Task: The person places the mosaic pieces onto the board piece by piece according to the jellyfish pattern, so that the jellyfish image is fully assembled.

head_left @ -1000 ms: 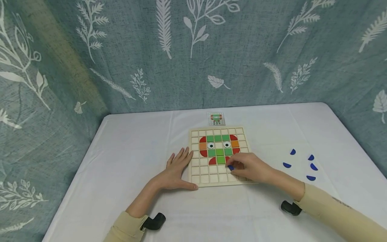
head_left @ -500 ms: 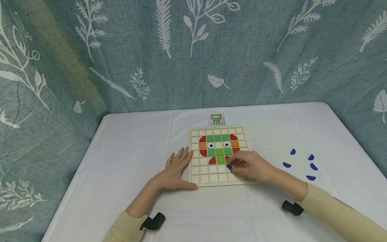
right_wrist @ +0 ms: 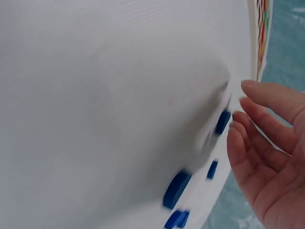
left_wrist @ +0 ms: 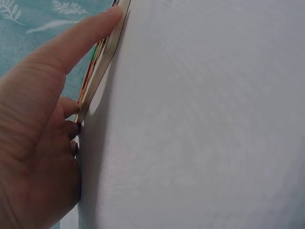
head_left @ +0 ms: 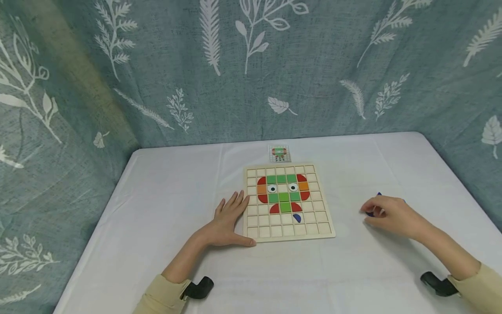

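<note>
Two bare hands work at a white cloth-covered worktop (head_left: 164, 205) backed by a grey-blue curtain printed with white leaves (head_left: 235, 69). At the centre lies a square pale wooden grid board (head_left: 325, 229), its cells partly filled with green, orange and red tiles and two white eye tiles that form a face. One small dark blue semicircle piece (head_left: 297, 217) sits in a cell just below that face, apart from both hands.

Left hand (head_left: 228, 220) lies flat on the cloth against the board's left edge, fingers (left_wrist: 78, 38) straight and slightly spread, the thumb along the board's near corner. It holds nothing; the left wrist view shows the fingertip pressed to the board's rim.

Right hand (head_left: 388, 214) is well to the right of the board, over a loose group of blue semicircle pieces (right_wrist: 177, 188) on the cloth. Its fingers (right_wrist: 257, 124) are gently curved and a little apart, hovering just beside the pieces. In the head view the fingertips seem close to one piece, but I cannot tell whether they touch it.

Beyond the board's far edge sits a small pattern card (head_left: 279, 153) picturing the same face. Both forearms wear beige sleeves (head_left: 162, 296) with black wrist mounts (head_left: 198, 288).
</note>
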Available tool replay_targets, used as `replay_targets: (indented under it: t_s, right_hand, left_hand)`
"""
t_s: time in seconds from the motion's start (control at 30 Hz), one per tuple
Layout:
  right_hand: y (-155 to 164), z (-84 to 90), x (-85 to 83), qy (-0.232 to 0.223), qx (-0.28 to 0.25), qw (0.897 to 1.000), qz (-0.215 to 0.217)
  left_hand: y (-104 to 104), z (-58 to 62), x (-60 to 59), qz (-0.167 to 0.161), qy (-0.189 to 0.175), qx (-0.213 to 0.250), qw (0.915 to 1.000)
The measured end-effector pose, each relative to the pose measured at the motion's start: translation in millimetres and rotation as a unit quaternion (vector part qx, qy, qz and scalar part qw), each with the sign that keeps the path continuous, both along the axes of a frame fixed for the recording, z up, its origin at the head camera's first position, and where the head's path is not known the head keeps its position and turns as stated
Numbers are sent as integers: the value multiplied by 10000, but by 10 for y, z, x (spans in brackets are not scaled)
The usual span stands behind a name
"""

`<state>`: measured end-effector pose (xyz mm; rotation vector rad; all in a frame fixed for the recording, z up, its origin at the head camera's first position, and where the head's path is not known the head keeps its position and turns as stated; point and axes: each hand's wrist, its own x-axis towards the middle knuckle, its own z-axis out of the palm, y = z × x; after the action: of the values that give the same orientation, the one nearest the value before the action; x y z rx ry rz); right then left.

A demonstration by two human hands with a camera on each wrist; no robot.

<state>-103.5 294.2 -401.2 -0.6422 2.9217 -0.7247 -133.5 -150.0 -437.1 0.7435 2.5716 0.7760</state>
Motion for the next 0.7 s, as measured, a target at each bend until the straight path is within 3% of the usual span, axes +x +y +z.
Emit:
replay_targets:
  t_s: [0.37, 0.57, 0.7]
  right_hand:
    - [84, -22, -14, -387, 76, 9989, -258]
    - [-42, -55, -59, 20, -125, 9996, 266]
    - [-116, -75, -73, 112, -323, 9993, 158]
  left_hand:
    - [-2, 2, 11, -38, -30, 84, 10000]
    - [-12, 5, 5, -40, -14, 83, 10000]
    - [-18, 6, 6, -46, -2, 74, 10000]
